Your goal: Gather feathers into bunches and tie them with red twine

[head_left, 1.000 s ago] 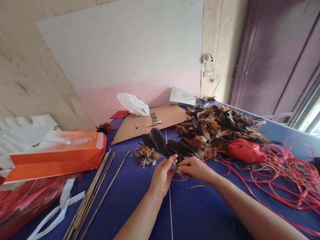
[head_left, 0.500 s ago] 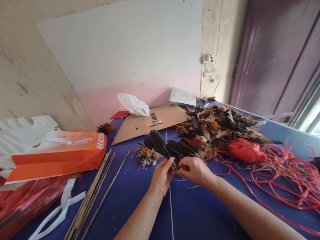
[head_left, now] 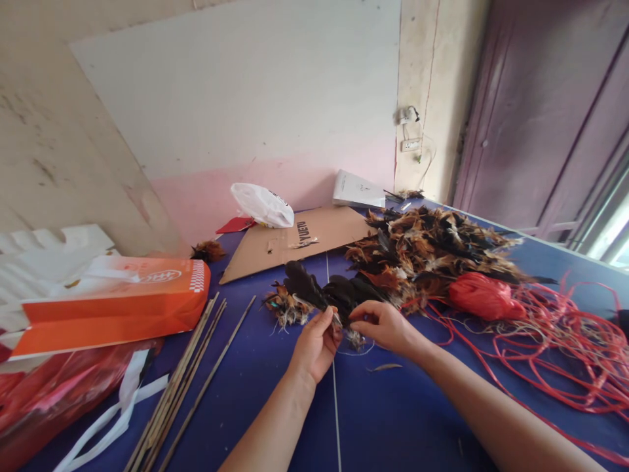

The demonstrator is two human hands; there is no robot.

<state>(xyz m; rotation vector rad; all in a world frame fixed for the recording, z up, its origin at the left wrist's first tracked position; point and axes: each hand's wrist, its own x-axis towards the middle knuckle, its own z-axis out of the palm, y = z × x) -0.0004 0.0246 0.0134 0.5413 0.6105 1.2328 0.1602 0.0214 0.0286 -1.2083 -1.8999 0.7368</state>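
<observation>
Where the hands are: two bare hands, close together over the middle of one blue table.
Left hand: thumb and fingers pressed together, pinching the stem end of the black feathers.
Right hand: just to the right, thumb and pointing finger curled close; I cannot tell if they pinch anything.
Black feathers: at the middle, fanning toward the far left from the left hand; they overlap, so I cannot count them.
Dark feathers: one clump just right of those, also too mixed to count.
Small fluffy bunch: one, just left of the black feathers.
Feather pile: one big one, far right.
Loose feather: one, on the near side of the right hand.
Red ribbon: one ball at the right, with a tangle beside it.
Sticks: one bundle near left, and one lone stick just right of it.
Bags: one orange at left, one white far.
Cardboard: one sheet, far middle.
</observation>
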